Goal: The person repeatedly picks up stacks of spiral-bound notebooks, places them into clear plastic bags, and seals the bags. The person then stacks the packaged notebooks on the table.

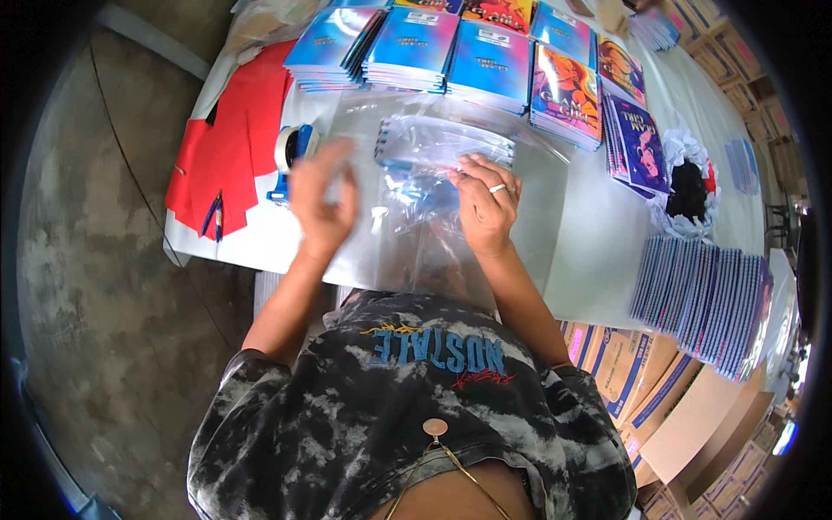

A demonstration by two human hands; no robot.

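Clear plastic fills the near edge of the white tabletop (598,234): a stack of transparent bags (416,251) lies flat right in front of the person, presumably so the top one can be peeled off within easy reach. The right hand (485,204), a ring on one finger, rests on the bags with its fingers curled and pinching the film of one bagged spiral notebook (442,143), which lies just beyond, between the two hands; the grip looks meant to hold the slippery plastic steady. The left hand (322,195) is raised above the bags' left edge, blurred, fingers loosely spread and holding nothing that can be made out.

Just left of that hand sits a blue tape dispenser (290,156), close enough to grab, and beside it red paper sheets (230,143) hang over the tabletop's edge with blue pens (212,217) lying on them. To the right, a row of notebooks (702,299) stands on edge, overlapping. Below them, under the tabletop, are cardboard boxes (641,381).

Further back, stacks of blue-covered notebooks (407,48) and colourful illustrated ones (568,91) line the far side, sorted by cover, with a crumpled bag (689,186) beside them.
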